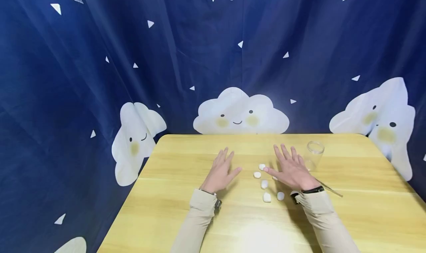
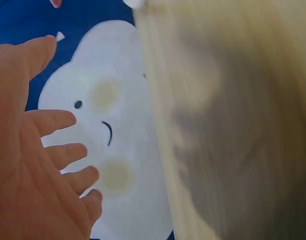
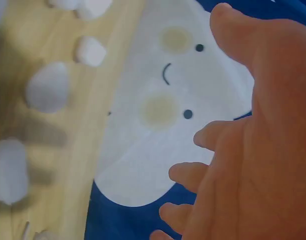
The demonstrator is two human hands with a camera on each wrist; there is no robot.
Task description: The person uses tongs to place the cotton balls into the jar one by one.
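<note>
My left hand (image 1: 219, 171) hovers over the table with its fingers spread and holds nothing. In the left wrist view the palm side of that hand (image 2: 48, 165) shows with thumb and fingers apart. To its right my right hand (image 1: 293, 170) is also spread, above several small white rounded lumps (image 1: 264, 184); their kind cannot be made out. One of them is partly covered by the right thumb. The right wrist view shows the lumps (image 3: 48, 87) beside the free right hand (image 3: 252, 130). Just beyond that hand stands a clear, lidless jar (image 1: 315, 157), its lower part partly hidden.
A thin, dark metal tool (image 1: 329, 188) lies by the right wrist, one end hidden behind it. The light wooden table (image 1: 159, 194) has rounded far corners. Behind it hangs a dark blue curtain (image 1: 199, 42) printed with white clouds and triangles.
</note>
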